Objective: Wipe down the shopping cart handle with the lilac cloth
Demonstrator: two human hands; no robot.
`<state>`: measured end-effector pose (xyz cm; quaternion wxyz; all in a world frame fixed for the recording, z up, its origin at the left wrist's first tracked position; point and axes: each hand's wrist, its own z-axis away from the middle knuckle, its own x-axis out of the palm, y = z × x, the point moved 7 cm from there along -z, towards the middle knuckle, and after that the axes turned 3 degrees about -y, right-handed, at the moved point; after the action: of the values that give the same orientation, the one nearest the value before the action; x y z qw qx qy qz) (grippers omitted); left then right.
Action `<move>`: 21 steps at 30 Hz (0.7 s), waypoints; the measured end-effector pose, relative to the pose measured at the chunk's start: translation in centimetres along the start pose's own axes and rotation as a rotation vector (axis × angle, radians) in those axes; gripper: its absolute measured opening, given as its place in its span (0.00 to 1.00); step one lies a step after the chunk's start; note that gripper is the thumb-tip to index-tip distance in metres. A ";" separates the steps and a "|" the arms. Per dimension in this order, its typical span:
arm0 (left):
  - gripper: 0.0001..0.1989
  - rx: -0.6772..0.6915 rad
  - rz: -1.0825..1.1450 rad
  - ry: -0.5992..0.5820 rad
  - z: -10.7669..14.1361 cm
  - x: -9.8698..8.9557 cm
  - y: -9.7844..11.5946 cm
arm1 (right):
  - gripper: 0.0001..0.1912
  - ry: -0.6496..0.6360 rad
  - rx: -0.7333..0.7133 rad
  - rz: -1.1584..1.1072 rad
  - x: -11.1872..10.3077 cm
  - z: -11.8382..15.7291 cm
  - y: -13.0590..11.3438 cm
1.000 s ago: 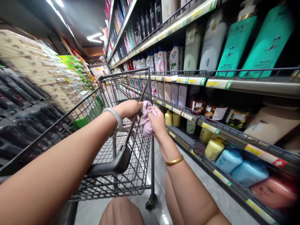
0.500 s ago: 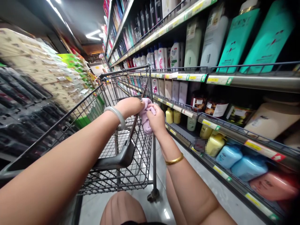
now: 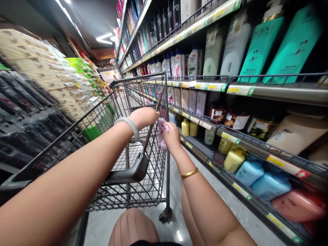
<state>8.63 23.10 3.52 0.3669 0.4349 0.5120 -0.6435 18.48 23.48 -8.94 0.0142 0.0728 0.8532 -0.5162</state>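
My right hand (image 3: pixel 171 137) is closed around a crumpled pale purple cloth (image 3: pixel 161 134), just outside the right side of a dark wire shopping cart (image 3: pixel 143 174). Part of the cloth presses against the cart's wire mesh. My left hand (image 3: pixel 146 117), with a pale bangle at the wrist, reaches over the basket and closes at the cart's right top rail, just above the cloth. Most of its fingers are hidden behind the hand. A gold bangle circles my right wrist.
On the right, shelves (image 3: pixel 238 91) carry many bottles, including turquoise pump bottles (image 3: pixel 261 48) and blue bottles (image 3: pixel 271 184) low down. Stacked packages (image 3: pixel 38 65) line the left. A cart wheel (image 3: pixel 166 215) rests on the tiled floor near my knees.
My right hand has moved slightly down with the cloth, which looks more bunched and narrower. The cloth's top has come away from my left fingertips. My left hand has barely shifted.
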 end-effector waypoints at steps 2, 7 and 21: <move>0.22 -0.027 -0.011 0.000 0.0 -0.1 -0.1 | 0.08 -0.024 0.123 0.031 0.4 0.2 2.0; 0.20 -0.014 -0.043 0.004 0.2 -0.3 0.2 | 0.12 0.022 -0.053 -0.093 -0.3 0.3 -1.9; 0.19 -0.008 -0.025 -0.008 -0.3 0.0 -0.1 | 0.09 -0.026 -0.070 -0.112 -0.6 0.7 -3.3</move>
<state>8.59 23.42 3.54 0.3628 0.4244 0.5184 -0.6477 18.61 21.33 -6.34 -0.0014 0.0177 0.8732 -0.4870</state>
